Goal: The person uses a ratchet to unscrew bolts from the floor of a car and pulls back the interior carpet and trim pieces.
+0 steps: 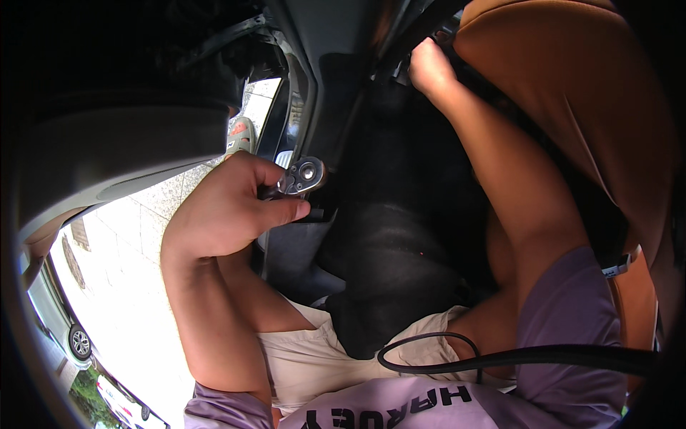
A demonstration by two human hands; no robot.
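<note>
My left hand (229,204) is closed around a ratchet wrench (306,174). The wrench's round metal head sticks out past my thumb and forefinger, above the dark sill of the car's door opening. Most of its handle is hidden in my palm. My right hand (431,68) reaches far forward to the lower edge of a brown car seat (543,57). Its fingers are curled beside a small metal part (401,71) and dark seat hardware; what they grip is hidden.
An open car door (128,150) stands on the left, with bright pavement (136,264) beyond it. Another person's sandalled foot (241,136) shows past the sill. A black cable (543,356) loops across my lap. Dark floor covering (400,243) lies between my arms. Parked cars are outside.
</note>
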